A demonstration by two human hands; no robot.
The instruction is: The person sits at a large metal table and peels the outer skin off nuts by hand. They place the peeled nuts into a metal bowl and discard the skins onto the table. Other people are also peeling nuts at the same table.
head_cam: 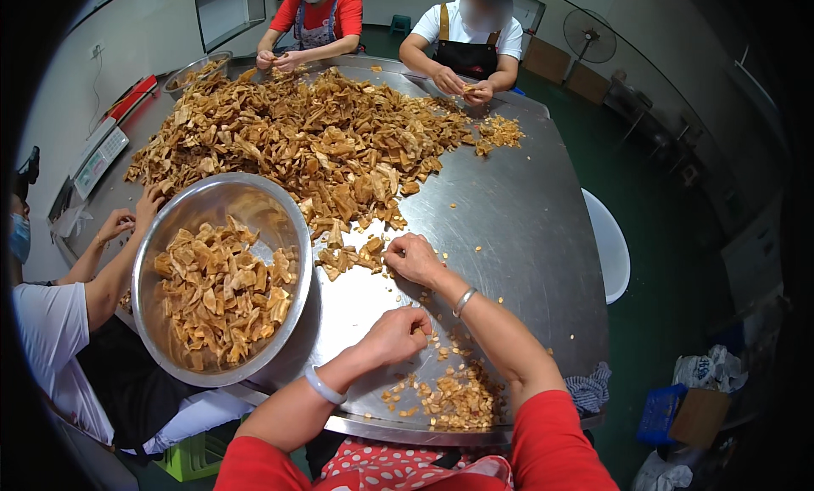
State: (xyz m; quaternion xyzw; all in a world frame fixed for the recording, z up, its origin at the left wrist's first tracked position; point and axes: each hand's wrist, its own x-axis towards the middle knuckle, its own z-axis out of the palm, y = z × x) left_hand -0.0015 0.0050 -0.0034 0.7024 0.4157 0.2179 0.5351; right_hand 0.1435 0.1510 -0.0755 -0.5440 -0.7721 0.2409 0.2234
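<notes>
My left hand (395, 333), below a white bangle, is curled above the steel table (509, 224); a small tan dried piece (416, 331) shows at its fingertips. My right hand (414, 259), with a silver bangle (465, 302) on the wrist, reaches to the edge of a small cluster of dried brown pieces (346, 260). Its fingertips are partly hidden, so whether they pinch a piece is unclear. Flat pale seeds lie scattered beneath both hands, and a heap of seeds (461, 399) sits at the near edge. Left of my hands stands a steel bowl (304, 236) holding dried pieces (222, 294).
A large pile of dried pieces (318, 128) covers the far side. Two people (318, 20) work across the table, and another person (54, 338) sits at left. A digital scale (102, 157), a second bowl (172, 84) and a striped cloth (588, 389) lie near the edges.
</notes>
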